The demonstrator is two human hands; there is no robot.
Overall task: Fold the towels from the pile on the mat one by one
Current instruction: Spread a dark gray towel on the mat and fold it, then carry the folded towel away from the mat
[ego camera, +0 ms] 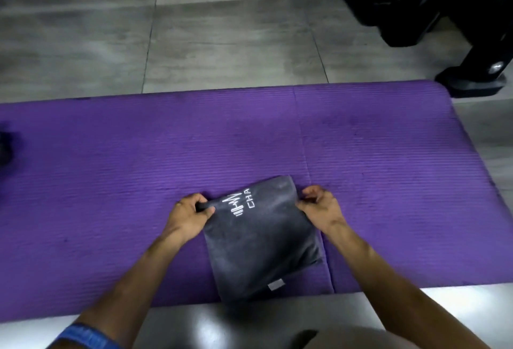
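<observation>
Fingers (204, 207) on "CHA"-lettered gray towel (261, 240)

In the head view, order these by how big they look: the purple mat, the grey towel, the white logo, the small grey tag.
1. purple mat
2. grey towel
3. white logo
4. small grey tag

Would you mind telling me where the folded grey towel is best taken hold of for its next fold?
Probably at its two far corners, as now: the left hand pinches the far-left corner and the right hand the far-right one. The grey towel lies flat on the purple mat as a long rectangle, so a grip at both far corners, coming from the sides, lets that edge be drawn back onto the near edge evenly.
</observation>
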